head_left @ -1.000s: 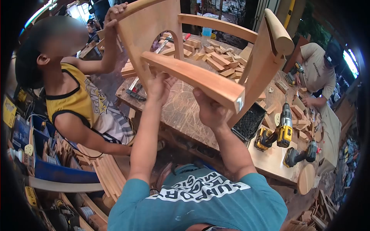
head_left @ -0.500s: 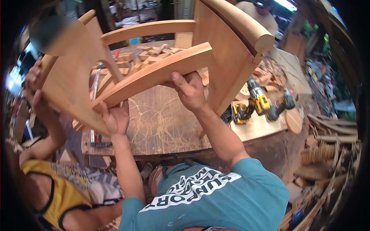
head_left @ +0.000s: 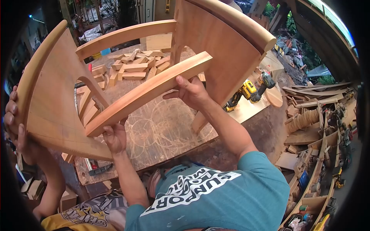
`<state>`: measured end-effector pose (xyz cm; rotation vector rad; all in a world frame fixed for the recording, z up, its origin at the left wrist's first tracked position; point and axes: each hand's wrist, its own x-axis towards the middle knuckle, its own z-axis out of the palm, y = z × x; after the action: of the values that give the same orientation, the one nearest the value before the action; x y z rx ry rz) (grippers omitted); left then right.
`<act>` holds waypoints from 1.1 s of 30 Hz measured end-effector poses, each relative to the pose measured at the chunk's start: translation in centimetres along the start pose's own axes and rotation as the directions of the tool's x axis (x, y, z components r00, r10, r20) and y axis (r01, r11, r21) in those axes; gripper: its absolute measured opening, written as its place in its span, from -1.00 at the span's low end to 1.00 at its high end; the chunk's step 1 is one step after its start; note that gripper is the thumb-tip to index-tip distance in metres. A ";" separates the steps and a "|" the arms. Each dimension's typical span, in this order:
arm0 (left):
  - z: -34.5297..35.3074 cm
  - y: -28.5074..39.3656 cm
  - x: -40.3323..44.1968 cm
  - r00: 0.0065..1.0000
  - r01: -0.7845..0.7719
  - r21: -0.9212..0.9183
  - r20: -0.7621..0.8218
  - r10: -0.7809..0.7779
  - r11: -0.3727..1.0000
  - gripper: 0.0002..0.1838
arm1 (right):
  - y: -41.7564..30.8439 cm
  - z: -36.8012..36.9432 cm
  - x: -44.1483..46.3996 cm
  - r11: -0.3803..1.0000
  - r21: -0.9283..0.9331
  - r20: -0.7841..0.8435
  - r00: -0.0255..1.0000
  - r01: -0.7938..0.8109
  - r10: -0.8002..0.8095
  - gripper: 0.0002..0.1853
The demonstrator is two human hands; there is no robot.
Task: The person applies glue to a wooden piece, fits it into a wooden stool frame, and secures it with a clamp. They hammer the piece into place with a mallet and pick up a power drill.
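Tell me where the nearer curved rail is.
In the head view, the nearer curved rail is mid-picture, in the left hand and right hand, between the side panels, over the tabletop.

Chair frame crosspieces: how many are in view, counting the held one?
2. The far crosspiece spans between the left panel and right panel; the near crosspiece is in the left hand and right hand. Others may be hidden where the frame leaves view.
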<state>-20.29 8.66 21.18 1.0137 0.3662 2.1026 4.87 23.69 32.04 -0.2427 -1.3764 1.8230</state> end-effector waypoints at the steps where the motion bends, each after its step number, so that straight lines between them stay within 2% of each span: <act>1: -0.3 -0.2 0.0 1.000 0.008 0.001 -0.005 -0.008 1.000 -0.43 | 0.1 0.1 0.1 1.000 -0.013 0.000 1.000 0.015 -0.015 -0.44; 4: -0.7 -0.1 -0.4 1.000 0.015 0.020 -0.015 -0.014 1.000 -0.45 | 0.8 -0.7 -0.1 1.000 0.003 0.028 0.999 -0.015 0.015 -0.47; 9: -2.0 -1.3 -0.7 0.991 -0.111 -0.020 0.070 0.112 0.994 -0.56 | 0.8 -0.4 -0.7 0.995 0.077 -0.068 0.996 -0.059 0.064 -0.46; 10: -3.3 -2.0 -1.2 0.996 -0.079 -0.046 0.038 0.080 0.996 -0.60 | 1.3 -0.8 -0.7 0.997 0.064 -0.093 0.994 -0.049 0.055 -0.47; 12: -3.8 -1.7 -2.1 0.997 -0.047 -0.037 -0.059 0.045 0.998 -0.61 | 1.7 -2.3 -0.9 0.998 0.050 -0.034 0.999 -0.028 0.030 -0.45; 13: -3.0 -1.8 -2.3 0.993 -0.038 -0.014 -0.115 0.036 0.999 -0.57 | 1.5 -2.5 -0.7 0.999 0.036 0.144 0.990 0.003 -0.008 -0.51; 14: -2.3 -2.1 -2.1 0.986 -0.024 -0.008 -0.166 0.022 1.000 -0.53 | 1.1 -2.0 -0.7 0.989 0.144 0.157 0.987 -0.032 0.009 -0.47; 16: -1.4 -1.4 -1.9 0.991 -0.022 0.155 -0.128 0.042 0.988 -0.53 | 1.3 -2.4 -0.3 0.991 0.096 0.262 0.963 -0.093 0.065 -0.43; 18: -1.0 -0.7 -1.9 0.996 0.000 0.290 -0.085 0.026 0.957 -0.53 | 2.6 -1.1 -0.3 0.984 0.094 0.272 0.954 -0.154 0.123 -0.42; 19: -0.3 -0.2 -1.9 0.994 0.038 0.342 -0.112 0.001 0.939 -0.46 | 3.1 -0.2 0.0 0.981 0.087 0.275 0.951 -0.174 0.144 -0.41; 21: 1.7 1.6 -2.1 0.979 0.169 0.473 -0.185 -0.090 0.865 -0.47 | 4.9 2.0 0.5 0.972 0.103 0.284 0.943 -0.212 0.176 -0.40; 22: 2.5 2.4 -2.2 0.966 0.228 0.534 -0.226 -0.123 0.814 -0.48 | 5.8 3.2 0.9 0.967 0.112 0.296 0.936 -0.229 0.188 -0.39; 25: 4.1 3.5 -3.7 0.946 0.255 0.685 -0.321 -0.031 0.682 -0.54 | 8.4 6.0 2.0 0.947 0.117 0.363 0.900 -0.301 0.241 -0.36; 28: 7.5 6.2 -5.9 0.942 0.315 0.893 -0.336 0.013 0.321 -0.53 | 12.0 6.9 2.7 0.965 0.170 0.325 0.936 -0.198 0.135 -0.36; 30: 8.2 7.9 -8.3 0.928 0.178 0.983 -0.152 0.339 -0.047 -0.50 | 12.5 8.1 3.0 0.973 0.185 0.371 0.927 -0.135 0.058 -0.33; 32: 9.6 10.3 -6.7 0.823 0.077 0.958 0.096 0.560 -0.277 -0.35 | 13.2 9.8 2.7 0.964 0.237 0.416 0.909 -0.120 0.011 -0.30; 33: 10.4 11.3 -5.6 0.742 0.068 0.925 0.204 0.638 -0.374 -0.28 | 13.5 10.6 2.7 0.952 0.246 0.425 0.903 -0.181 0.062 -0.29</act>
<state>-15.92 -3.67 30.88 1.4940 2.9229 2.1355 -9.72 17.10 25.22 0.2263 -1.3783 2.2395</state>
